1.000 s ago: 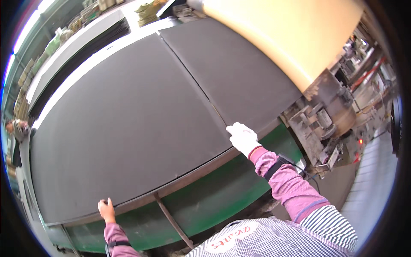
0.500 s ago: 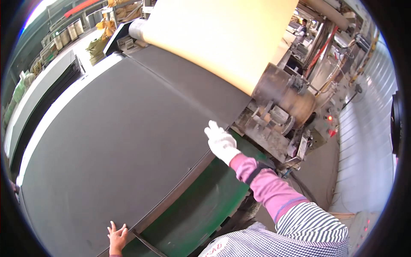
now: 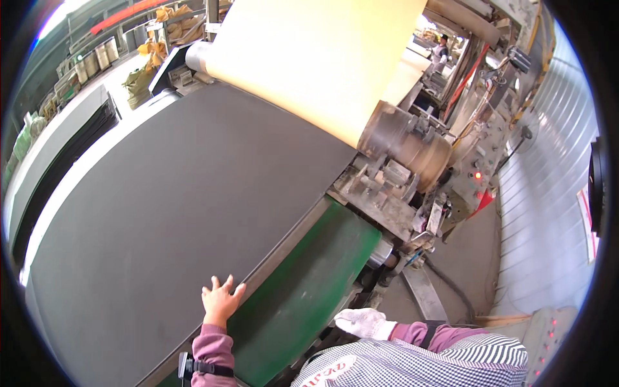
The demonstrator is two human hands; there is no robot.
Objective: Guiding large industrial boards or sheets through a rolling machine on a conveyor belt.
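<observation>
A broad dark grey sheet lies across the machine bed, its near edge running diagonally. My bare left hand is at this edge with its fingers spread over the grey surface and holds nothing. Below the edge stretches a green conveyor belt. My right hand, in a white glove, is drawn back close to my body beside the green belt's near side. Its fingers are blurred together, so their pose is unclear and no object shows in it.
A wide pale-yellow web runs over a roller at the far end. A worn roller drum and brackets stand at the right. A control panel has a lit red lamp. Another person stands far off. Corrugated metal wall lines the right.
My right hand has come back from over the sheet's edge toward my body. The left hand has moved up and right along the edge. A raised crease across the sheet no longer shows.
</observation>
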